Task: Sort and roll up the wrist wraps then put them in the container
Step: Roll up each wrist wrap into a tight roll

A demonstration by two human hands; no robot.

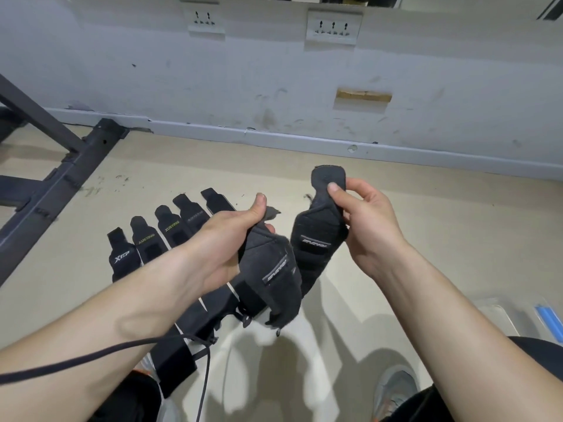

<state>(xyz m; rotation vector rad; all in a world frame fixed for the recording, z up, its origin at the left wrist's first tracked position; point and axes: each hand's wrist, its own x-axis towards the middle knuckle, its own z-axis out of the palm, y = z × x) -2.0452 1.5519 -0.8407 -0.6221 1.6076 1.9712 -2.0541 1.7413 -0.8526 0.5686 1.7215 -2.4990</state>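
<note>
Above the floor (396,254), your left hand (234,239) is gripping one wrist wrap (274,278), your right hand (365,217) pinching a second wrap (316,239); both are hanging lengthwise below your fingers (355,185).

Light comes from overhead and is fairly bright and even across the pale wall (243,71) and the beige floor (441,233). Several soft, overlapping shadows spread over the floor at bottom centre, with brighter, whitish patches between them. The wide lens bows the baseboard (304,140) into a curve, and detail turns soft and smeared toward the picture's corners.
</note>
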